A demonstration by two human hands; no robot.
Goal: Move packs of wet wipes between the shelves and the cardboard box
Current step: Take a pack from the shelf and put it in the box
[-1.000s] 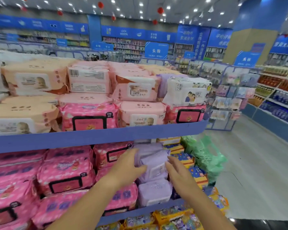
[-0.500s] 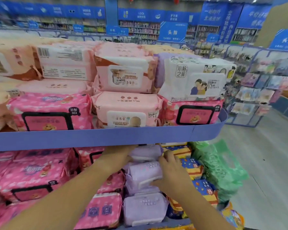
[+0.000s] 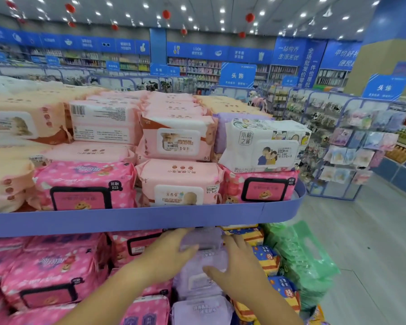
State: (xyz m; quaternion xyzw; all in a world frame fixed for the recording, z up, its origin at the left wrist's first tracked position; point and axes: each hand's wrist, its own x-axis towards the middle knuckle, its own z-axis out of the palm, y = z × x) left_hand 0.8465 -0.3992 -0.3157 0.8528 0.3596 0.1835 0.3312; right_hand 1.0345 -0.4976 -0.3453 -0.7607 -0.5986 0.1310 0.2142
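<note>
Purple packs of wet wipes (image 3: 206, 259) are stacked on the lower shelf, under the blue rim of the upper shelf (image 3: 150, 219). My left hand (image 3: 171, 252) grips the left side of the stack's upper packs, thumb on the front. My right hand (image 3: 238, 273) holds the right side, its thumb laid across the front of a purple pack and its fingers running back along the edge. Another purple pack (image 3: 202, 310) lies below them. The cardboard box is out of view.
Pink packs (image 3: 49, 275) fill the lower shelf to the left. Yellow-and-blue packs (image 3: 267, 256) and a green plastic bag (image 3: 300, 259) sit to the right. The upper shelf holds pink, peach and white packs (image 3: 265, 146). An aisle floor (image 3: 373, 242) opens to the right.
Both hands have pushed deeper onto the lower shelf with the purple pack, which now sits back in the stack. The camera has tilted up again.
</note>
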